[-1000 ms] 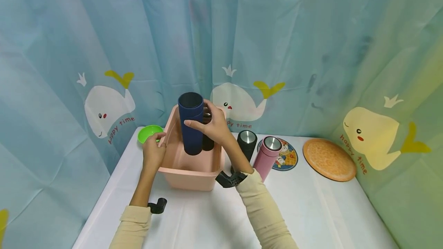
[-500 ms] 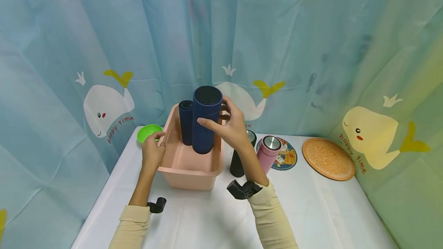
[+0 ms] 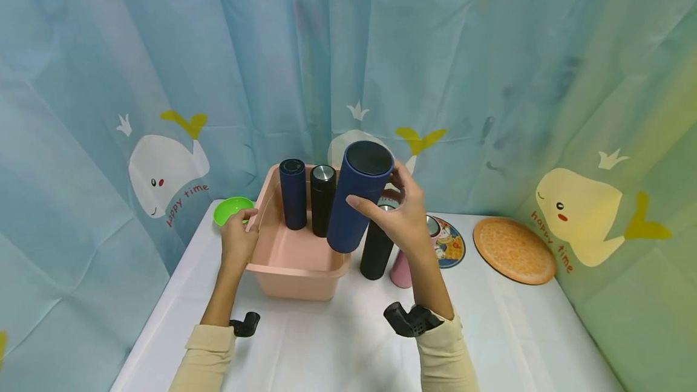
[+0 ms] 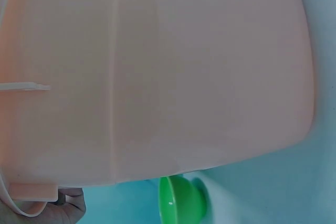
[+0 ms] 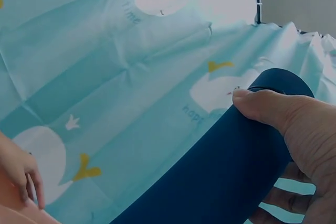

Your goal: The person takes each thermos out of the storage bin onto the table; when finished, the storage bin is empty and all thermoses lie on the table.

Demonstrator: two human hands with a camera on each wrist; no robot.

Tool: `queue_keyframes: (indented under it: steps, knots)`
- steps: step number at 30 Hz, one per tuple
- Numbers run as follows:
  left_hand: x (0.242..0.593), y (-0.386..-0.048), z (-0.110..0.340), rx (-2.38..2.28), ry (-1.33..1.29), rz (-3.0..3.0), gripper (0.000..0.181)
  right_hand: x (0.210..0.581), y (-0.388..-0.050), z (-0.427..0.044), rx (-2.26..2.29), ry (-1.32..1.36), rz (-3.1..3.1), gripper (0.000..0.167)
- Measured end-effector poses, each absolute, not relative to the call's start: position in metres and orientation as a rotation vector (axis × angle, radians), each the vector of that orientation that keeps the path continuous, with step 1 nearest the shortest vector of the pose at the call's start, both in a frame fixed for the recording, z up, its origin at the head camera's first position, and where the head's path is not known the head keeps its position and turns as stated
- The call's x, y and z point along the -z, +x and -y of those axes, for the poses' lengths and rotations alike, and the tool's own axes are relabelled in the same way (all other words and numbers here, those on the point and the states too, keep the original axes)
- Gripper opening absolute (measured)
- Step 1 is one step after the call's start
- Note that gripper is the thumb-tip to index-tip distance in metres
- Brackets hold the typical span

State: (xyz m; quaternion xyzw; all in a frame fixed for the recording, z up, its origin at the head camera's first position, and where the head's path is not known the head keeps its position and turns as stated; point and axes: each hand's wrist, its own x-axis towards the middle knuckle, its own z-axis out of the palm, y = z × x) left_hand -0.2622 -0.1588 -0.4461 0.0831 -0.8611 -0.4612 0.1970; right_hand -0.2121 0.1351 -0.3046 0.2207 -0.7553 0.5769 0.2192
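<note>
My right hand (image 3: 402,213) grips a large blue thermos (image 3: 356,198), tilted a little, over the right rim of a pink plastic basin (image 3: 299,272). The right wrist view shows the thumb across this blue thermos (image 5: 226,166) near its top. My left hand (image 3: 238,239) holds the basin's left rim; in the left wrist view the basin wall (image 4: 210,77) hides most of that hand. Inside the basin stand a slimmer navy thermos (image 3: 294,195) and a black thermos (image 3: 323,204) with a silver lid.
Right of the basin stand another black thermos (image 3: 377,253) and a pink thermos (image 3: 402,271), partly behind my right arm. Farther right lie a round patterned mat (image 3: 452,244) and a round orange-brown mat (image 3: 514,251). A green bowl (image 3: 231,208) sits left; a curtain (image 3: 479,77) hangs behind.
My right hand has carried the large blue thermos rightward from over the basin's middle to its right rim. The two bottles in the basin have come into view. My left hand has stayed put.
</note>
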Motion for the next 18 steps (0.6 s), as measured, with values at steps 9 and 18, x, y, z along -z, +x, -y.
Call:
queue_keyframes:
  steps: [9, 18]
  knots:
    - [0.447, -0.263, 0.158, 1.28, 0.234, 2.405, 0.035, 0.314, -0.198, -0.158, -1.58, 0.578, 2.02, 0.066]
    - [0.447, -0.264, 0.159, 1.283, 0.23, 2.409, 0.033, 0.328, -0.188, -0.176, -1.566, 0.539, 2.012, 0.065]
